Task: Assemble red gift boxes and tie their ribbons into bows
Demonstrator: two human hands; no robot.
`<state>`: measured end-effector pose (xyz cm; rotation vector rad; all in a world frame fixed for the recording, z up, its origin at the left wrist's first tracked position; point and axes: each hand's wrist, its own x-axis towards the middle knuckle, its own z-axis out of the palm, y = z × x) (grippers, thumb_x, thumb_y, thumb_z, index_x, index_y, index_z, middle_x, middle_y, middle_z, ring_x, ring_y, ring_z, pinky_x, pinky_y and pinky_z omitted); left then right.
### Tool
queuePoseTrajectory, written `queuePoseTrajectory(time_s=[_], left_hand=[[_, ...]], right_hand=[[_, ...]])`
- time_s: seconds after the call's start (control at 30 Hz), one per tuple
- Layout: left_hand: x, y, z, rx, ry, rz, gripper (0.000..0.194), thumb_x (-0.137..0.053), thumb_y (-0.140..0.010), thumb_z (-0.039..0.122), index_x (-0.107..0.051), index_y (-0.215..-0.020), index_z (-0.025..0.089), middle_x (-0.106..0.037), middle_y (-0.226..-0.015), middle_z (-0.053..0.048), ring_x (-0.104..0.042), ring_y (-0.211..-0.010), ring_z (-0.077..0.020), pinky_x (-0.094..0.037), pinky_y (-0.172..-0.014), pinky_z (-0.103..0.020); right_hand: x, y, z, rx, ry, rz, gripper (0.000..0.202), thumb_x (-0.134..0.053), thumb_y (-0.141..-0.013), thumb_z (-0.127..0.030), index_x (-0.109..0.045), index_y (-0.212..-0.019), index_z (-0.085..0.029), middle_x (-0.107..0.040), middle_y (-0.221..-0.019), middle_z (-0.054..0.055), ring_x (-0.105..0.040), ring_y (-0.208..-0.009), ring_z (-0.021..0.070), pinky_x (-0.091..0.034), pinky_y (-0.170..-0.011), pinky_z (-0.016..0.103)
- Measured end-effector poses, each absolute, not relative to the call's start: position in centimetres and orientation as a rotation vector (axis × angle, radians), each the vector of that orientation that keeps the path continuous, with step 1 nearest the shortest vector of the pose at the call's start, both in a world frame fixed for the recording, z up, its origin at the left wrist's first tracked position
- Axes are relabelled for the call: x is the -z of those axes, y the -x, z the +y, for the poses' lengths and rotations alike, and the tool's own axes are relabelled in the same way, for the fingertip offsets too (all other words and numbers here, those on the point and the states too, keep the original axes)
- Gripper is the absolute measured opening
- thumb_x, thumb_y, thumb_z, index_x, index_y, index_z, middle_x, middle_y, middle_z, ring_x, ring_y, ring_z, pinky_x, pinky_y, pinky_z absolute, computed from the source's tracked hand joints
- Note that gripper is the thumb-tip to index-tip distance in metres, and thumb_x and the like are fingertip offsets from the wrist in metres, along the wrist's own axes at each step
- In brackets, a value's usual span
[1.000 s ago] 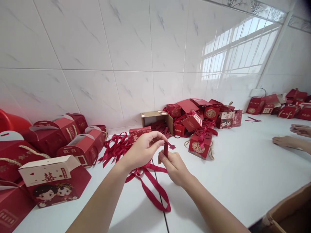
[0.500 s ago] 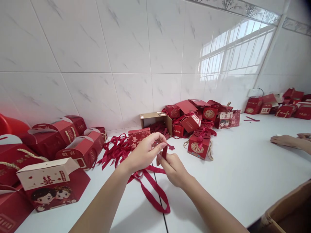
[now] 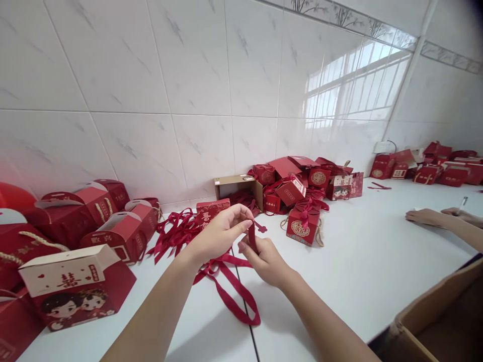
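Dark red ribbon (image 3: pixel 252 237) is stretched between my two hands above the white table. My left hand (image 3: pixel 226 229) pinches its upper part with thumb and fingers. Below and to the right, my right hand (image 3: pixel 266 259) closes on the lower part, its fingers partly hidden. A long ribbon loop (image 3: pixel 236 294) hangs or lies beneath my hands, across the dark table seam. A pile of red ribbons (image 3: pixel 175 234) lies left of my left hand, beside a red box (image 3: pixel 213 205). A small red tag (image 3: pixel 260 228) shows just behind the held ribbon.
Red gift boxes (image 3: pixel 124 229) crowd the left side. An open cardboard box (image 3: pixel 258 188) and more red boxes (image 3: pixel 303 221) stand by the tiled wall. At right are another person's hands (image 3: pixel 426 217), one with a pen, and a large brown carton (image 3: pixel 415 311).
The view has shifted slightly, moving the scene leftward. Between my hands, more of the ribbon shows. The other person's pen has come into sight.
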<state>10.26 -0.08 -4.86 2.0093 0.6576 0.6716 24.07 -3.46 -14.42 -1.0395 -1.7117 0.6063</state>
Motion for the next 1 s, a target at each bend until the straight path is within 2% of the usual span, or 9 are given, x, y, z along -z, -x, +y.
queuePoseTrajectory(time_s=[0.1, 0.17, 0.27, 0.33, 0.43, 0.53, 0.73, 0.87, 1.0], left_hand=[[4.7, -9.9, -0.1, -0.721, -2.017, 0.662, 0.009, -0.049, -0.091, 0.028, -0.051, -0.088, 0.02, -0.053, -0.082, 0.002, -0.051, -0.074, -0.0106, -0.044, -0.068, -0.023], [4.6, -9.5, 0.0, -0.775, -2.026, 0.662, 0.008, -0.049, -0.091, 0.027, -0.051, -0.087, 0.02, -0.054, -0.082, 0.002, -0.051, -0.075, -0.0108, -0.044, -0.069, -0.024], [4.5, -9.0, 0.0, -0.9, -2.029, 0.669, 0.006, -0.051, -0.09, 0.027, -0.052, -0.091, 0.021, -0.057, -0.086, 0.001, -0.056, -0.079, -0.0126, -0.047, -0.071, -0.026], [4.3, -8.5, -0.1, -0.997, -2.047, 0.695, 0.007, -0.054, -0.088, 0.027, -0.055, -0.091, 0.021, -0.061, -0.088, 0.0, -0.059, -0.083, -0.0142, -0.049, -0.076, -0.028], [3.7, -7.9, -0.4, -1.095, -2.083, 0.738, 0.01, -0.058, -0.086, 0.029, -0.06, -0.085, 0.019, -0.066, -0.085, -0.002, -0.063, -0.082, -0.0159, -0.05, -0.078, -0.03], [3.1, -7.4, -0.7, -1.213, -2.037, 0.732, 0.012, -0.063, -0.084, 0.03, -0.064, -0.083, 0.018, -0.068, -0.082, -0.003, -0.065, -0.076, -0.016, -0.052, -0.072, -0.028], [2.5, -6.7, -0.7, -1.428, -1.768, 0.728, 0.017, -0.076, -0.072, 0.033, -0.07, -0.079, 0.018, -0.069, -0.075, -0.001, -0.064, -0.071, -0.0123, -0.052, -0.065, -0.021], [2.4, -6.2, -0.1, -1.361, -1.628, 0.709, 0.02, -0.082, -0.066, 0.031, -0.071, -0.075, 0.017, -0.07, -0.072, 0.0, -0.063, -0.069, -0.01, -0.051, -0.066, -0.018], [2.4, -5.9, 0.6, -1.171, -1.536, 0.633, 0.018, -0.08, -0.067, 0.03, -0.073, -0.077, 0.017, -0.071, -0.075, -0.002, -0.065, -0.071, -0.012, -0.052, -0.069, -0.022]], right_hand=[[14.6, -23.8, -3.5, -0.624, 1.013, -1.68, 0.029, -0.041, -0.093, -0.043, -0.05, -0.078, -0.02, -0.039, -0.058, -0.004, -0.032, -0.052, 0.0111, -0.028, -0.049, 0.025], [14.6, -23.7, -3.6, -0.626, 0.981, -1.693, 0.029, -0.041, -0.093, -0.045, -0.053, -0.083, -0.02, -0.045, -0.063, -0.003, -0.039, -0.056, 0.0122, -0.033, -0.053, 0.026], [14.2, -23.8, -3.6, -0.568, 0.884, -1.65, 0.033, -0.044, -0.091, -0.048, -0.056, -0.105, -0.021, -0.058, -0.087, 0.003, -0.053, -0.077, 0.0175, -0.043, -0.07, 0.031], [13.2, -24.0, -3.6, -0.545, 0.841, -1.507, 0.036, -0.047, -0.09, -0.048, -0.054, -0.115, -0.023, -0.06, -0.099, 0.006, -0.056, -0.089, 0.0197, -0.045, -0.078, 0.034], [10.8, -23.9, -3.6, -0.57, 0.777, -1.341, 0.028, -0.057, -0.087, -0.041, -0.056, -0.109, -0.024, -0.062, -0.095, 0.004, -0.06, -0.089, 0.0181, -0.048, -0.08, 0.034], [7.8, -23.5, -3.4, -0.584, 0.701, -1.407, 0.018, -0.066, -0.082, -0.034, -0.062, -0.097, -0.023, -0.065, -0.094, 0.003, -0.063, -0.086, 0.0166, -0.051, -0.077, 0.032], [4.1, -22.5, -2.1, -0.722, 0.56, -1.508, 0.01, -0.071, -0.078, -0.03, -0.068, -0.083, -0.022, -0.068, -0.079, 0.001, -0.065, -0.074, 0.0138, -0.054, -0.071, 0.03], [3.8, -22.3, -1.4, -0.799, 0.496, -1.489, 0.015, -0.078, -0.069, -0.03, -0.07, -0.077, -0.021, -0.068, -0.074, -0.001, -0.066, -0.073, 0.0137, -0.056, -0.072, 0.03], [4.0, -22.6, -1.3, -0.806, 0.52, -1.494, 0.016, -0.08, -0.067, -0.031, -0.07, -0.075, -0.021, -0.069, -0.073, 0.0, -0.068, -0.073, 0.0147, -0.058, -0.073, 0.031]])
